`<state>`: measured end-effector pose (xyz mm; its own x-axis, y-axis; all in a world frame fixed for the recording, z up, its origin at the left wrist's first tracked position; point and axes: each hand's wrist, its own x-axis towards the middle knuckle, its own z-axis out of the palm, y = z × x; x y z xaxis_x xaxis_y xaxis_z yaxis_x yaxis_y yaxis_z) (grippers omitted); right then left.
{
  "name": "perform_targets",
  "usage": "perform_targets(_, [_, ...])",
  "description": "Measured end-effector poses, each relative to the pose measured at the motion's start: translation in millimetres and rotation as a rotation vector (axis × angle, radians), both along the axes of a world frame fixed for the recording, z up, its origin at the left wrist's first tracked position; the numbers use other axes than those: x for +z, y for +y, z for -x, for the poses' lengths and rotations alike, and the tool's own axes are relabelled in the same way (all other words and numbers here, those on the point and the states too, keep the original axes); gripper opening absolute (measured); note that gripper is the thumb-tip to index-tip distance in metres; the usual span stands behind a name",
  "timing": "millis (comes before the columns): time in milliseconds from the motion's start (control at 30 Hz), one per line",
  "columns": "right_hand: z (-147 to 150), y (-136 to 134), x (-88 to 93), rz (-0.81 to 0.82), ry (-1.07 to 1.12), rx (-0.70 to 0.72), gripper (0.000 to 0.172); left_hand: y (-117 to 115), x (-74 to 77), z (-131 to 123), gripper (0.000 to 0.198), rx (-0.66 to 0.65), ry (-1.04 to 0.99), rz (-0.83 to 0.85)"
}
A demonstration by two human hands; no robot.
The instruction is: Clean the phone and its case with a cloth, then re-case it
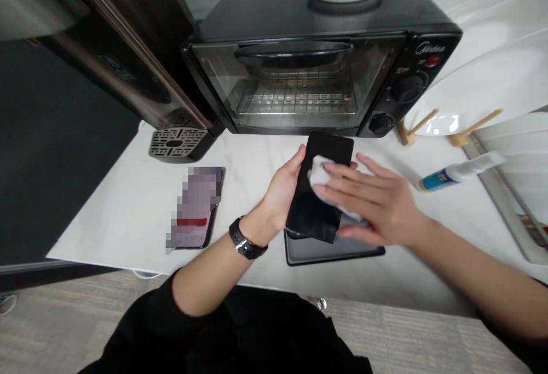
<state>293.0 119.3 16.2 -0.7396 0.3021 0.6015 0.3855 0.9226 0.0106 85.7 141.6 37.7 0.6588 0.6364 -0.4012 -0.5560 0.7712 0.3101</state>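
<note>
Brand-wise, the easy one is the black toaster oven (317, 14), which has Midea in pale letters at the top right of its front; there's tiny print by the red light and the knobs (406, 88) too, but it's too small to read. The spray bottle (440, 179) off to the right has a blue label with yellowish characters on it, and honestly it's too blurry for me to make out what they say. The phone (192, 202) over on the left is pixelated, so all I get there is a dark red bar on a pinkish screen. As for the hands, the left hand (278, 194), black watch (246, 240) on the wrist, is closed around a flat black device (308, 208), thumb along one edge and a fingertip peeking out at the other. That device is held up over the white counter (124, 202), in front of the oven, and covers part of a grey panel with a dark rim (317, 253). The right hand (383, 205) has hold of a white cloth (317, 174), fingers nearly straight, pressing it onto the device's dark face.
</note>
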Motion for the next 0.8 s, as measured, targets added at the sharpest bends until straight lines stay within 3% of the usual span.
perform_targets(67, [2.0, -1.4, 0.2, -0.024, -0.056, 0.156, 0.056, 0.2, 1.1, 0.2, 0.069, 0.027, 0.001, -0.026])
perform_targets(133, [1.2, -1.6, -0.7, -0.055, -0.054, 0.21, 0.052, 0.1, 3.1, 1.5, 0.076, 0.038, -0.011, -0.059])
perform_targets(267, [-6.1, 2.3, -4.3, -0.097, 0.051, 0.06, 0.052, 0.1, 7.1, 4.5, 0.081, -0.021, -0.042, -0.042])
perform_targets(400, [-5.6, 5.8, -7.1, -0.109, -0.008, 0.164, 0.045, 1.4, 5.3, 4.0, 0.078, 0.041, -0.018, -0.031])
perform_targets(533, [-0.1, 5.7, -7.8, -0.054, 0.04, -0.104, 0.054, 2.2, 0.9, 3.2, 0.068, 0.008, 0.0, 0.046])
perform_targets(600, [5.5, 1.1, -7.8, -0.063, 0.015, -0.023, 0.06, 1.3, 1.1, 2.9, 0.069, 0.004, -0.001, 0.064])
perform_targets(700, [11.7, -3.3, -8.0, -0.071, -0.048, 0.119, 0.056, -1.5, 5.3, 1.9, 0.074, -0.031, -0.002, 0.07])
perform_targets(800, [10.0, 1.4, -9.2, 0.008, 0.003, -0.104, 0.064, -5.0, 9.8, 0.5, 0.061, 0.074, 0.002, 0.071])
